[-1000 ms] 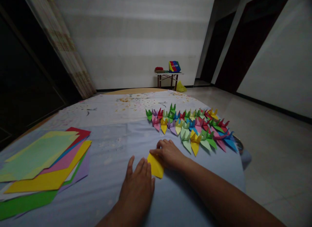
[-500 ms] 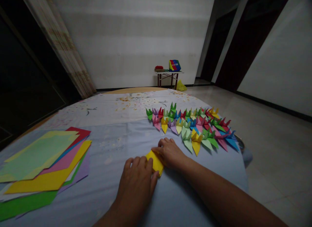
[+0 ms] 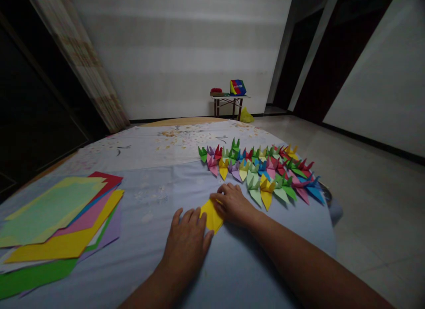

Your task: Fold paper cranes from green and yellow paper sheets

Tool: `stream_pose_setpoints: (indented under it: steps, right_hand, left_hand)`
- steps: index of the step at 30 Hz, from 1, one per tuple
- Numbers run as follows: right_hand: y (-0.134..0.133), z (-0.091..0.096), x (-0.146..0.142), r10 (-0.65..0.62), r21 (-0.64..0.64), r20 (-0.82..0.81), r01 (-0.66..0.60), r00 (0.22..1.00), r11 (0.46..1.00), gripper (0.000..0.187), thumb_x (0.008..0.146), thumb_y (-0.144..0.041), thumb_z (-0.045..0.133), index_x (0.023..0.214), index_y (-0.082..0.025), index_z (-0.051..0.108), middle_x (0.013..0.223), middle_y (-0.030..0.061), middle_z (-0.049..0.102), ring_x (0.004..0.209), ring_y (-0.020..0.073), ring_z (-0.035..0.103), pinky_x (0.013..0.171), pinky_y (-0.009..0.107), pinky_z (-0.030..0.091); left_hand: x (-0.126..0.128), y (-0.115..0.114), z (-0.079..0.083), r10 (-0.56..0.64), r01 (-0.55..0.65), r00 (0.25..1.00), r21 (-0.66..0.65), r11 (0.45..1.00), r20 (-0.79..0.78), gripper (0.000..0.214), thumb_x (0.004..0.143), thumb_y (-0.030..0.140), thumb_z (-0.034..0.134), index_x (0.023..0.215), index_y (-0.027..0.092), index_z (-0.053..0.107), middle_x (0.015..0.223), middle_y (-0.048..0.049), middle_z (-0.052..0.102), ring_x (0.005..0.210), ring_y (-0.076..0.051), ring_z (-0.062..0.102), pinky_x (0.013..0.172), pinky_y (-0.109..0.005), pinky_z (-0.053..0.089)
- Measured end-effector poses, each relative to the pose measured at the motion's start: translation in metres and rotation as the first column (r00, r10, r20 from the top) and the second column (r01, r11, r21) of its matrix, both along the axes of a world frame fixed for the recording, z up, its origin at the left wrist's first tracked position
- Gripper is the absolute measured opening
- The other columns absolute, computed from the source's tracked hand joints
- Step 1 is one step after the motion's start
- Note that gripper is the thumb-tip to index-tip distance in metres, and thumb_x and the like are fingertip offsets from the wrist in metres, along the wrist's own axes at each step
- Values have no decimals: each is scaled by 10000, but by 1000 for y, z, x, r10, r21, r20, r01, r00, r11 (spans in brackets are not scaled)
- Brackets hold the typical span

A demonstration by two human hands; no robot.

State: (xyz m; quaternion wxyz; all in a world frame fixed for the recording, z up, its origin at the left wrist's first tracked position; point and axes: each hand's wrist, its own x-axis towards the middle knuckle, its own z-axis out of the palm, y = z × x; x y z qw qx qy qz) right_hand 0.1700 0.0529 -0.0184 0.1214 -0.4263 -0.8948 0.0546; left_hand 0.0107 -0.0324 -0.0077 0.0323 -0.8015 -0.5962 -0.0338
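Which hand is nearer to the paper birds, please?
Right. The right hand is just short of the birds; the left hand is farther off, at the left edge of the yellow paper.

The left hand (image 3: 186, 238) has straightened its curled fingers at the yellow paper (image 3: 211, 215).

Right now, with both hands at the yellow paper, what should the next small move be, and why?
I would probably press the yellow paper flat with the right hand while the left hand steadies it: the right one overlaps its right side, and the left one is at its opposite edge.
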Motion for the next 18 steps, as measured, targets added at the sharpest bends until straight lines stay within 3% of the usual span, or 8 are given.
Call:
stream_pose_setpoints:
  steps: [12,18]
  right_hand:
    - [3,-3,1,-36,-1,16,36,999,999,256,889,-364,458,1074,-251,595,995,82,526,953,223,410,763,349,225]
    - [9,-8,4,-59,-49,-47,57,997,997,287,888,-318,476,1143,-219,561,952,76,559,920,197,454,737,320,236]
  left_hand:
    - [-5,2,-3,-11,11,1000,49,999,8,388,859,401,447,1152,182,576,1230,-108,581,1172,-286,474,1048,-527,197]
    - [-8,7,4,-28,27,998,29,999,49,326,853,318,454,1124,198,590,1215,-88,591,1171,-261,478,1061,-517,171]
